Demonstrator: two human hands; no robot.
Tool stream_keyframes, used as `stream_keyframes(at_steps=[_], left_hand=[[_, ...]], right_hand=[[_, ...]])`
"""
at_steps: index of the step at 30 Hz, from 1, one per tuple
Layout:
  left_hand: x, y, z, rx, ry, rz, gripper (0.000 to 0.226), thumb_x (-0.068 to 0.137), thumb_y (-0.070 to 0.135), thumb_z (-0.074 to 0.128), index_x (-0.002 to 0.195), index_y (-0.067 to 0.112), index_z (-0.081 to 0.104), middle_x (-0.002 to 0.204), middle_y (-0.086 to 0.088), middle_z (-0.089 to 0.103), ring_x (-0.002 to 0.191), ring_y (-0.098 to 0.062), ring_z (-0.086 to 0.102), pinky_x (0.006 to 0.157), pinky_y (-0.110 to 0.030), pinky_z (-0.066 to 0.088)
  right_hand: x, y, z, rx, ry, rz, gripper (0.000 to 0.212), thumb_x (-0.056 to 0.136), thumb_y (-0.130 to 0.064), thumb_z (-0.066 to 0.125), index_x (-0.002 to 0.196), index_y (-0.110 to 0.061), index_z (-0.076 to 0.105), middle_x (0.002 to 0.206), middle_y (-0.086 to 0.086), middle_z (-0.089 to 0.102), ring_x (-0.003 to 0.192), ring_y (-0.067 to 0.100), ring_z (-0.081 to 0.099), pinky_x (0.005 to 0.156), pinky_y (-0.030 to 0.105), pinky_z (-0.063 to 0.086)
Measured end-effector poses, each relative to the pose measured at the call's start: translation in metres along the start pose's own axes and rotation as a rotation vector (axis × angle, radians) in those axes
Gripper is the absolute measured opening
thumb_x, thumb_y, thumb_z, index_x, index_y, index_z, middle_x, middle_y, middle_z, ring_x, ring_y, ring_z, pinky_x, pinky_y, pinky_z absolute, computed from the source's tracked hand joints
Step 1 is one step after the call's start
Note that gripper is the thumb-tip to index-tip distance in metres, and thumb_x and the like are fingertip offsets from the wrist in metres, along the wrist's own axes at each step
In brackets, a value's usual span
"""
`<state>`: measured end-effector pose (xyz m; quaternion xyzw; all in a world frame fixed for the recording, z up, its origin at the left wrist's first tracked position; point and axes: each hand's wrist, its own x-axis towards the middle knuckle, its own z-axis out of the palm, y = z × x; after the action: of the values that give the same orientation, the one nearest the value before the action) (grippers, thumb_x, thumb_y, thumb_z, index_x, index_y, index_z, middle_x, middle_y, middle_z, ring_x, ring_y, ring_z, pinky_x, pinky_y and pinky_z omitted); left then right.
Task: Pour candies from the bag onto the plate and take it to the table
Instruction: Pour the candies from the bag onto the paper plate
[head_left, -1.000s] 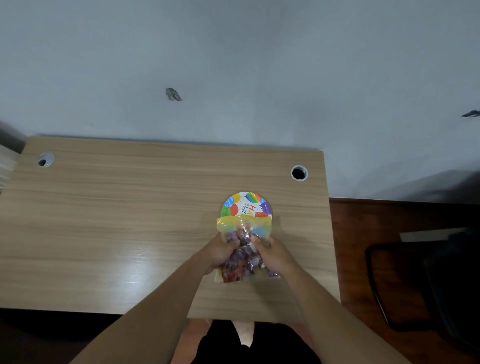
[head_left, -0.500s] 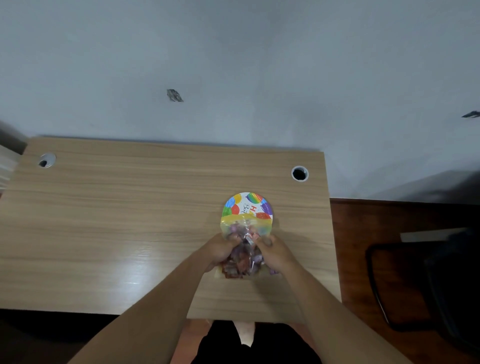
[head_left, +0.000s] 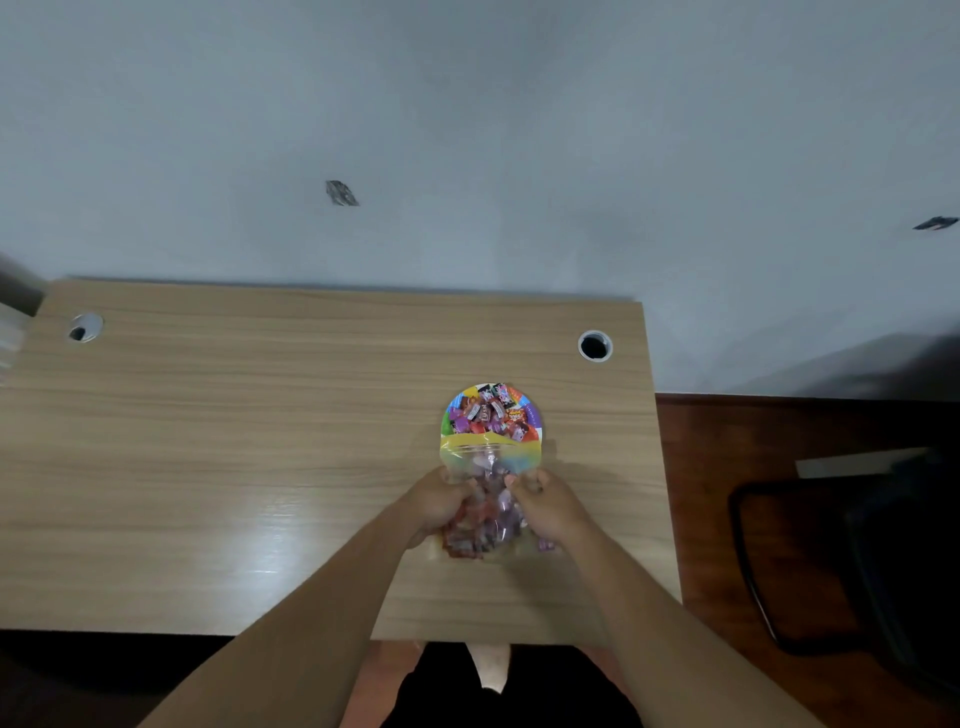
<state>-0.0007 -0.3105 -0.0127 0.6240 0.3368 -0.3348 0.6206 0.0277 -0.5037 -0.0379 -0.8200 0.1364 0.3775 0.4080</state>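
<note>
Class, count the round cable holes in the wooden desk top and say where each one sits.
2. One hole is near the desk's far right corner, beyond the plate. The other hole is near the far left corner. Arms cover part of the near edge, so another could be hidden.

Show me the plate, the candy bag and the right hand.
plate (head_left: 533, 415): head view, bare far right rim.
candy bag (head_left: 491, 453): head view, yellow open mouth.
right hand (head_left: 548, 503): head view, back of the hand.
</note>
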Motion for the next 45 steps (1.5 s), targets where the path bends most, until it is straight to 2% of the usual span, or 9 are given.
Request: stream_keyframes(at_steps=[2, 5, 10, 20, 25, 29, 35, 40, 45], left_hand=[[-0.001, 0.000, 0.000, -0.002, -0.002, -0.014, 0.015, 0.092, 0.005, 0.071, 0.105, 0.003, 0.078, 0.092, -0.016, 0.073, 0.072, -0.024, 0.065, 0.063, -0.027, 0.050], [-0.001, -0.001, -0.002, -0.021, 0.013, -0.046, 0.031, 0.088, 0.008, 0.078, 0.118, 0.001, 0.073, 0.093, -0.017, 0.072, 0.082, -0.029, 0.062, 0.060, -0.029, 0.047], [-0.004, 0.001, -0.003, 0.005, 0.062, -0.079, 0.041, 0.087, 0.012, 0.081, 0.124, 0.007, 0.064, 0.079, -0.010, 0.070, 0.050, -0.016, 0.059, 0.050, -0.026, 0.051], [-0.009, 0.004, -0.004, 0.017, 0.048, -0.065, 0.026, 0.104, 0.021, 0.067, 0.127, 0.012, 0.060, 0.105, -0.009, 0.076, 0.069, -0.016, 0.069, 0.060, -0.032, 0.060], [-0.009, 0.002, -0.004, -0.011, 0.041, -0.058, 0.029, 0.102, 0.022, 0.069, 0.129, 0.013, 0.061, 0.123, -0.016, 0.078, 0.081, -0.022, 0.073, 0.089, -0.051, 0.066], [-0.011, 0.002, -0.005, -0.061, 0.036, -0.063, 0.024, 0.101, 0.017, 0.070, 0.124, 0.011, 0.065, 0.106, -0.010, 0.083, 0.071, -0.017, 0.078, 0.065, -0.034, 0.066], [-0.016, 0.005, -0.008, -0.081, 0.011, -0.075, 0.019, 0.101, 0.019, 0.072, 0.119, 0.014, 0.068, 0.101, -0.003, 0.082, 0.086, -0.017, 0.078, 0.073, -0.033, 0.061], [-0.015, 0.005, -0.009, -0.104, 0.013, -0.068, 0.028, 0.100, 0.021, 0.073, 0.127, 0.012, 0.069, 0.114, -0.008, 0.083, 0.102, -0.026, 0.080, 0.078, -0.036, 0.063], [-0.017, 0.007, -0.008, -0.104, 0.026, -0.064, 0.031, 0.100, 0.019, 0.073, 0.130, 0.010, 0.067, 0.120, -0.014, 0.081, 0.090, -0.024, 0.078, 0.068, -0.033, 0.063]], right_hand=[[-0.002, 0.000, -0.001, 0.019, -0.012, 0.007, 0.037, 0.103, -0.050, 0.064, 0.112, -0.015, 0.071, 0.113, 0.007, 0.077, 0.107, 0.027, 0.072, 0.094, 0.036, 0.054], [-0.005, -0.003, -0.002, 0.049, -0.024, 0.013, 0.031, 0.105, -0.047, 0.064, 0.111, -0.017, 0.068, 0.108, 0.003, 0.074, 0.102, 0.022, 0.069, 0.085, 0.033, 0.051], [-0.004, 0.000, -0.003, 0.076, -0.019, 0.028, 0.043, 0.101, -0.050, 0.067, 0.124, -0.014, 0.070, 0.118, 0.005, 0.077, 0.111, 0.025, 0.073, 0.094, 0.035, 0.055], [-0.008, 0.000, -0.006, 0.076, -0.006, 0.044, 0.033, 0.102, -0.040, 0.069, 0.121, -0.013, 0.069, 0.113, 0.004, 0.075, 0.104, 0.023, 0.070, 0.086, 0.031, 0.051], [-0.009, 0.001, -0.008, 0.072, -0.003, 0.037, 0.037, 0.101, -0.041, 0.070, 0.123, -0.011, 0.071, 0.116, 0.007, 0.077, 0.109, 0.027, 0.073, 0.095, 0.036, 0.056], [-0.011, 0.002, -0.009, 0.076, -0.031, 0.029, 0.044, 0.099, -0.046, 0.071, 0.128, -0.012, 0.069, 0.123, 0.006, 0.076, 0.114, 0.025, 0.073, 0.101, 0.038, 0.056], [-0.020, -0.003, -0.014, 0.121, -0.021, 0.010, 0.043, 0.100, -0.043, 0.074, 0.129, -0.011, 0.068, 0.122, 0.005, 0.075, 0.112, 0.024, 0.072, 0.087, 0.031, 0.052], [-0.018, -0.004, -0.014, 0.130, -0.014, 0.014, 0.044, 0.098, -0.044, 0.075, 0.127, -0.012, 0.070, 0.123, 0.007, 0.077, 0.113, 0.025, 0.073, 0.101, 0.038, 0.057], [-0.021, -0.008, -0.016, 0.127, -0.009, -0.002, 0.044, 0.099, -0.041, 0.075, 0.129, -0.011, 0.070, 0.123, 0.006, 0.077, 0.112, 0.024, 0.072, 0.089, 0.032, 0.054]])
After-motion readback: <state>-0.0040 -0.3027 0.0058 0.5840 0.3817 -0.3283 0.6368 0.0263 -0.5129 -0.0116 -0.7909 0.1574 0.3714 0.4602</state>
